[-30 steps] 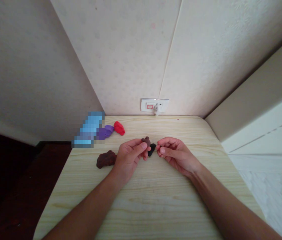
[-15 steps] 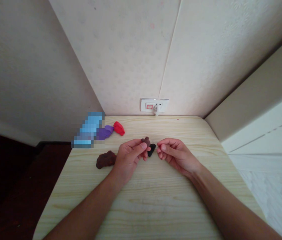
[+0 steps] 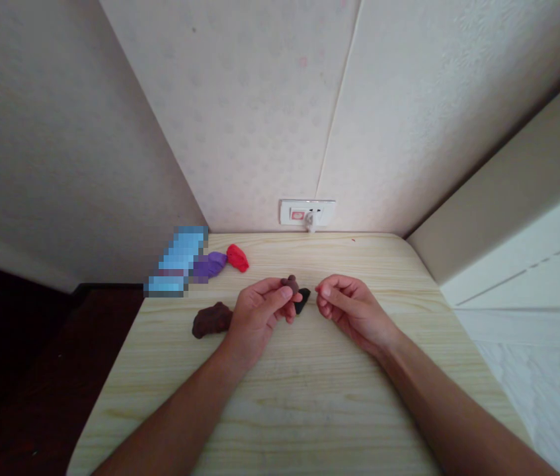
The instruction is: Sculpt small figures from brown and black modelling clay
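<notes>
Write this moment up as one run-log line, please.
left hand: holding small brown lump | right hand: pinched, contents unclear | between hands: black lump | beside left hand: larger brown lump | farther back: purple lump, red lump

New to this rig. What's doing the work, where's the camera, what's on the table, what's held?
No machine here: just a person's two bare hands. One camera, worn on the head, looks forward and down. The left hand pinches a small brown piece with little knobs on it. The right hand is in a pinching pose; whether it holds something tiny, I can't tell. On the wood-grained table lie a larger brown lump, a black piece, a purple lump, a red lump and a blue item that is blurred out.
</notes>
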The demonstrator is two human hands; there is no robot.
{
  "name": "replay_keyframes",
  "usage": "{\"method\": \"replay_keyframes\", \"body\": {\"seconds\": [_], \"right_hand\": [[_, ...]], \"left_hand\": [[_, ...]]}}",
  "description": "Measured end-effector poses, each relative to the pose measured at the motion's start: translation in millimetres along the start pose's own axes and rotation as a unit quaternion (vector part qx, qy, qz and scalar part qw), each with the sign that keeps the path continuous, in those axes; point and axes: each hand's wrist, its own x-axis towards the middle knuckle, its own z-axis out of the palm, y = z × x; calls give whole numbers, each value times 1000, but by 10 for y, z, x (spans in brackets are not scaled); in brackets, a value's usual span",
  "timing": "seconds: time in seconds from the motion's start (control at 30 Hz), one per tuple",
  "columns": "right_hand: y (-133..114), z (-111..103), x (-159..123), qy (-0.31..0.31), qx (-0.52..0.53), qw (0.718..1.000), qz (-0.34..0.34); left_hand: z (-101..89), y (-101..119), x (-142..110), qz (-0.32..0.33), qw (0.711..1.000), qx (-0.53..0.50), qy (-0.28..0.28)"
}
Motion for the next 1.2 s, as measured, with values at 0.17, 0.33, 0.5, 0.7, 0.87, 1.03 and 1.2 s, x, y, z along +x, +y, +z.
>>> {"method": "replay_keyframes", "body": {"seconds": [0.17,0.33,0.5,0.7,0.87,1.03,1.2], "right_hand": [[11,23,15,3,8,1000,-29],[-6,26,14,20,-2,1000,-17],[-21,27,7,25,-14,999,-44],[-15,30,-3,-30,5,999,-33],[-31,24,-24,-51,18,998,-11],[-40,33,-29,-46,22,999,-6],[-32,45,-28,-13,19,1000,-21]], "left_hand": [[-19,-7,7,-4,1000,11,-1],[-24,-8,12,-3,1000,13,-1],[-7,6,11,-2,1000,8,-2],[9,16,9,2,1000,3,0],[2,7,19,4,1000,0,0],[-3,6,16,0,1000,1,2],[-2,13,8,0,1000,1,-6]]}}
